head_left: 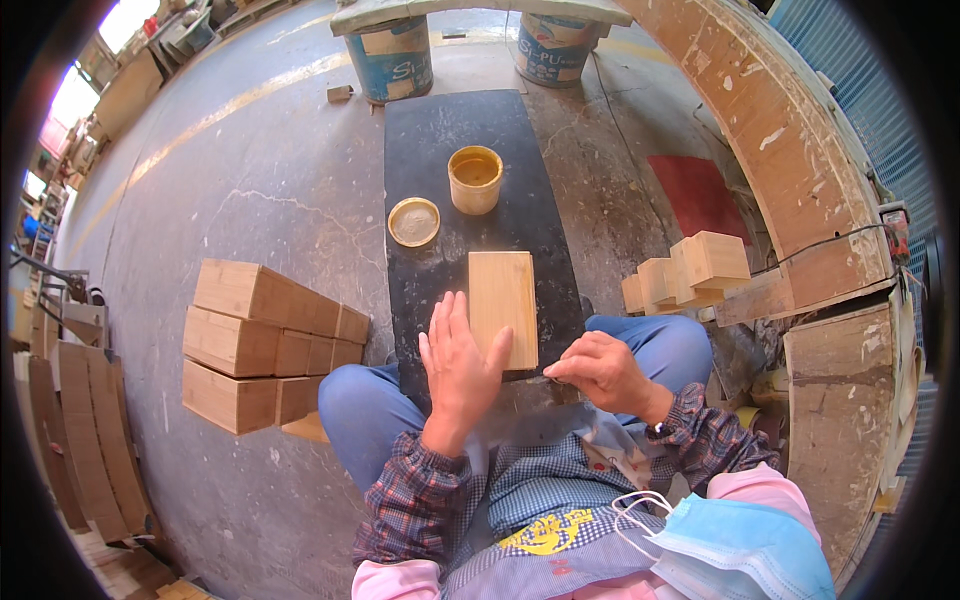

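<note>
A pale wooden block (503, 300) lies near the front end of the black board (435, 140). My left hand (455, 375) is at its left side, fingers stretched out and thumb against the wood. My right hand (600, 370) is closed in a pinch just beside the block's lower right corner; whatever is between the fingertips is too small to make out. An open tub of yellowish paste (475, 190) stands farther along the board, with a round lid (414, 222) holding pale grey material to its left.
Stacked wooden boxes (250, 340) stand left of my knees, smaller blocks (710, 262) to the right. Two blue-labelled buckets (390, 65) support a plank (470, 10) beyond the board. A worn plywood bench (800, 190) runs along the right, near a red mat (690, 195).
</note>
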Action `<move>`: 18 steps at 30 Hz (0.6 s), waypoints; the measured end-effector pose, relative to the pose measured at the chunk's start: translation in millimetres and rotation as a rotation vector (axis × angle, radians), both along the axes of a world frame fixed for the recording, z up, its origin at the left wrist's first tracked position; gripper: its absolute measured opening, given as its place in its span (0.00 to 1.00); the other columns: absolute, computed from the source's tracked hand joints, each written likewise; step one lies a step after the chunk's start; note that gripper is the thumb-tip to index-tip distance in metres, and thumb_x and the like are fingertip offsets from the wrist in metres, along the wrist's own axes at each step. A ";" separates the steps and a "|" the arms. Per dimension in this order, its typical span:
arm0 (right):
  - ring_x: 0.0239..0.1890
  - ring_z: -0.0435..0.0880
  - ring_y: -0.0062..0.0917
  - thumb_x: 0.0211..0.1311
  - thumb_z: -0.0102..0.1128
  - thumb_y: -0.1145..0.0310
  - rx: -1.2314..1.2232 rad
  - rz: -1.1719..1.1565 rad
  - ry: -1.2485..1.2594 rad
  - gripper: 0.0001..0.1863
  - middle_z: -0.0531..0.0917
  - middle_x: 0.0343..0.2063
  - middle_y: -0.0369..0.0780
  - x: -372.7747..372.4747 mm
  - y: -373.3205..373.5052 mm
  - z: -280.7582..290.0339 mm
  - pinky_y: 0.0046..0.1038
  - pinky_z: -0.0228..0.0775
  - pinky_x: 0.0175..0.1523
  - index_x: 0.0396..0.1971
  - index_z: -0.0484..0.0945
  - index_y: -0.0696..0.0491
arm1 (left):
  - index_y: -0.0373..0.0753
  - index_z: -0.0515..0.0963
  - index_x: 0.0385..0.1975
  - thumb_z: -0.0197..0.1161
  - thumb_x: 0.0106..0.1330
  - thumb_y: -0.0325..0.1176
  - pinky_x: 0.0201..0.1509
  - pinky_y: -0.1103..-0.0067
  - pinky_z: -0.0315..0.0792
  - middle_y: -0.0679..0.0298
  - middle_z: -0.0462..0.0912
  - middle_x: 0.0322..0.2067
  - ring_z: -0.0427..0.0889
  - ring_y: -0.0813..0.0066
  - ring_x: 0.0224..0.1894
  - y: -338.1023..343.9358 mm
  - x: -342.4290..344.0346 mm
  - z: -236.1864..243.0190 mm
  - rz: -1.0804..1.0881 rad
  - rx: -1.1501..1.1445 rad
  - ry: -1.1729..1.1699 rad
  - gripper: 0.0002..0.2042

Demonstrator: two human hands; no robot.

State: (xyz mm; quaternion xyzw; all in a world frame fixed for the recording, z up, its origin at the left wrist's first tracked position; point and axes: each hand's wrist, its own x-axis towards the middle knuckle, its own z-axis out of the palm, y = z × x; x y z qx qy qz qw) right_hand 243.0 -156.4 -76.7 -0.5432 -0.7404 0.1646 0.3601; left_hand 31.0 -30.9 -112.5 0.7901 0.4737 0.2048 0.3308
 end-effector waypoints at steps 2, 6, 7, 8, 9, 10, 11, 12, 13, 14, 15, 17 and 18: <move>0.38 0.86 0.32 0.67 0.68 0.80 -0.065 -0.122 0.138 0.10 0.88 0.35 0.39 4.5 8.1 1.8 0.31 0.77 0.44 0.44 0.90 0.52 | 0.29 0.60 0.78 0.65 0.73 0.53 0.83 0.47 0.47 0.41 0.62 0.78 0.56 0.43 0.82 0.2 0.1 -0.2 -0.006 -0.020 0.009 0.43; 0.40 0.87 0.24 0.71 0.65 0.81 -0.118 -0.304 0.318 0.09 0.89 0.37 0.41 26.1 50.0 -0.2 0.25 0.78 0.46 0.46 0.89 0.56 | 0.29 0.60 0.78 0.65 0.73 0.54 0.83 0.47 0.47 0.41 0.61 0.78 0.56 0.44 0.82 2.8 -0.3 -0.7 -0.023 -0.011 0.000 0.43; 0.40 0.87 0.24 0.71 0.65 0.80 -0.127 -0.323 0.330 0.09 0.89 0.37 0.41 29.3 60.2 -2.5 0.26 0.78 0.45 0.47 0.89 0.55 | 0.29 0.60 0.78 0.65 0.73 0.54 0.83 0.47 0.47 0.41 0.62 0.78 0.56 0.44 0.82 3.2 -0.5 -0.8 -0.020 -0.009 0.001 0.43; 0.40 0.88 0.25 0.71 0.66 0.79 -0.139 -0.340 0.343 0.09 0.89 0.38 0.42 31.6 68.0 -5.6 0.27 0.79 0.45 0.47 0.90 0.55 | 0.29 0.60 0.78 0.65 0.73 0.54 0.83 0.47 0.47 0.42 0.62 0.78 0.56 0.44 0.82 2.4 -0.8 -0.8 -0.016 -0.012 0.004 0.43; 0.41 0.87 0.21 0.72 0.66 0.79 -0.165 -0.364 0.418 0.09 0.90 0.38 0.39 33.8 73.9 -8.9 0.25 0.78 0.46 0.47 0.90 0.55 | 0.29 0.60 0.78 0.65 0.73 0.54 0.83 0.47 0.47 0.42 0.62 0.78 0.56 0.44 0.82 1.5 -0.8 -0.9 -0.009 -0.023 0.013 0.43; 0.41 0.87 0.20 0.72 0.66 0.79 -0.197 -0.376 0.443 0.09 0.90 0.39 0.39 34.5 76.8 -12.3 0.25 0.78 0.46 0.47 0.90 0.55 | 0.29 0.60 0.78 0.65 0.73 0.54 0.83 0.47 0.47 0.42 0.62 0.78 0.56 0.44 0.82 1.3 -0.6 -1.0 -0.012 -0.020 0.007 0.43; 0.42 0.87 0.20 0.72 0.66 0.79 -0.229 -0.388 0.468 0.09 0.90 0.39 0.38 35.4 78.6 -15.4 0.25 0.78 0.46 0.47 0.90 0.55 | 0.29 0.60 0.78 0.65 0.73 0.54 0.83 0.47 0.47 0.42 0.62 0.78 0.56 0.44 0.82 1.1 -0.4 -1.3 -0.011 -0.023 0.006 0.43; 0.42 0.87 0.20 0.72 0.66 0.79 -0.292 -0.426 0.488 0.09 0.90 0.39 0.38 36.5 78.2 -17.9 0.24 0.78 0.46 0.47 0.90 0.55 | 0.29 0.60 0.78 0.65 0.73 0.54 0.83 0.47 0.47 0.42 0.62 0.78 0.56 0.44 0.82 1.1 -0.2 -1.4 -0.007 -0.021 0.002 0.43; 0.41 0.87 0.20 0.72 0.66 0.79 -0.233 -0.380 0.465 0.09 0.90 0.39 0.38 36.7 74.5 -19.6 0.24 0.78 0.46 0.47 0.90 0.55 | 0.29 0.60 0.78 0.65 0.73 0.54 0.83 0.46 0.47 0.42 0.62 0.78 0.56 0.44 0.82 1.5 -0.1 -1.6 -0.012 -0.026 0.006 0.43; 0.41 0.87 0.21 0.72 0.66 0.79 -0.206 -0.358 0.436 0.09 0.90 0.39 0.38 34.7 67.6 -21.0 0.24 0.78 0.45 0.47 0.90 0.55 | 0.29 0.60 0.78 0.65 0.73 0.54 0.83 0.46 0.47 0.41 0.62 0.78 0.56 0.44 0.82 1.7 -0.1 -1.7 -0.012 -0.027 0.006 0.43; 0.41 0.87 0.21 0.71 0.66 0.79 -0.182 -0.341 0.410 0.10 0.90 0.38 0.38 31.0 59.4 -22.2 0.24 0.77 0.45 0.48 0.90 0.55 | 0.29 0.60 0.78 0.65 0.73 0.54 0.83 0.46 0.47 0.41 0.62 0.78 0.56 0.44 0.82 1.6 -0.4 -1.6 -0.011 -0.020 0.001 0.43; 0.39 0.86 0.22 0.71 0.67 0.80 -0.183 -0.302 0.396 0.10 0.89 0.37 0.39 20.7 41.2 -23.3 0.24 0.76 0.44 0.47 0.90 0.54 | 0.29 0.60 0.78 0.65 0.74 0.54 0.83 0.46 0.47 0.41 0.62 0.78 0.56 0.45 0.82 1.4 -0.6 -1.5 -0.013 -0.021 0.000 0.43; 0.38 0.86 0.22 0.70 0.67 0.80 -0.182 -0.286 0.378 0.10 0.88 0.36 0.39 14.9 31.4 -22.7 0.24 0.76 0.43 0.47 0.90 0.54 | 0.29 0.60 0.78 0.64 0.74 0.54 0.83 0.46 0.47 0.41 0.62 0.78 0.56 0.45 0.82 1.4 -0.2 -1.4 -0.010 -0.012 -0.008 0.43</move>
